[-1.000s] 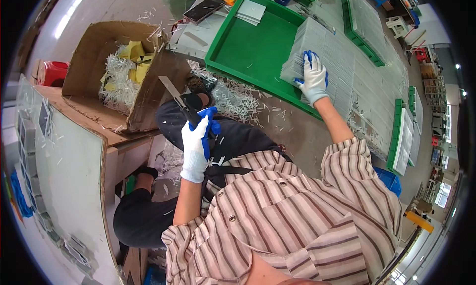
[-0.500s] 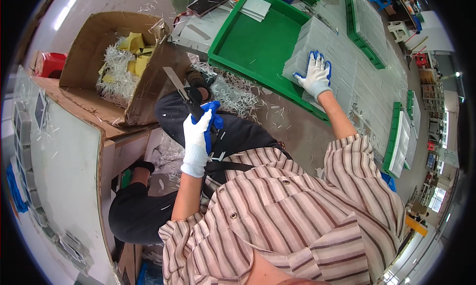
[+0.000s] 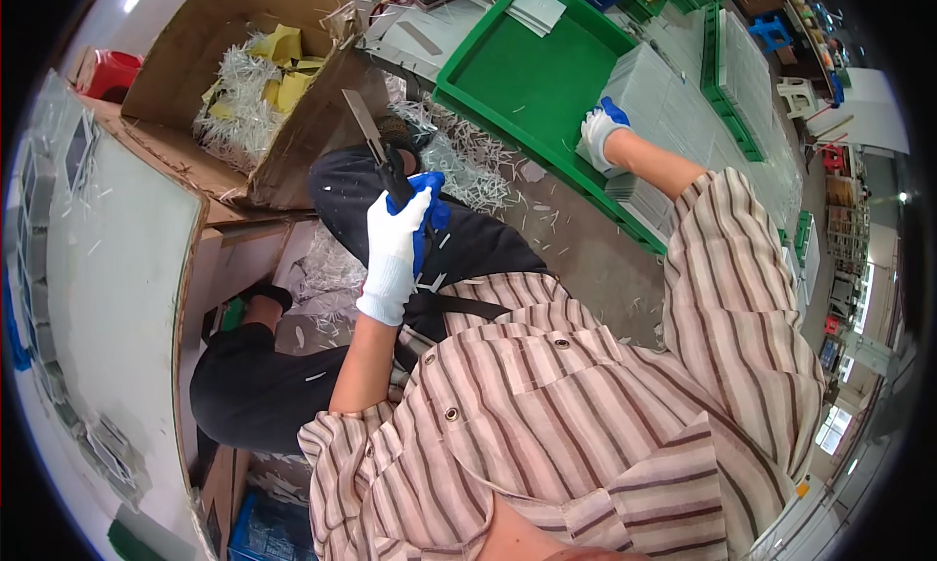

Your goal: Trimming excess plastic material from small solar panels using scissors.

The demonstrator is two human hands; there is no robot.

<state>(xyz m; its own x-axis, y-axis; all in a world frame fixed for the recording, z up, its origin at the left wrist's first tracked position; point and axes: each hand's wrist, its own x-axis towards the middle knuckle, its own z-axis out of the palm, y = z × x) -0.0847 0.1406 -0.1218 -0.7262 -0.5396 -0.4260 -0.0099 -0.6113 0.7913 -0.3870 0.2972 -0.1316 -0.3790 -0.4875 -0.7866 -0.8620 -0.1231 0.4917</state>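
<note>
Lg green tray; pale sheets stacked at its R end. R hand, gloved, at stack's L edge; can't tell if fingers grip. L hand, gloved, fingers clamped on blk-handled knife.

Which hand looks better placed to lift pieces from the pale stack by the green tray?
Probably the right hand: it is at the near side of the pale stack, while the left hand grips a black-handled blade, away from the green tray.
</note>
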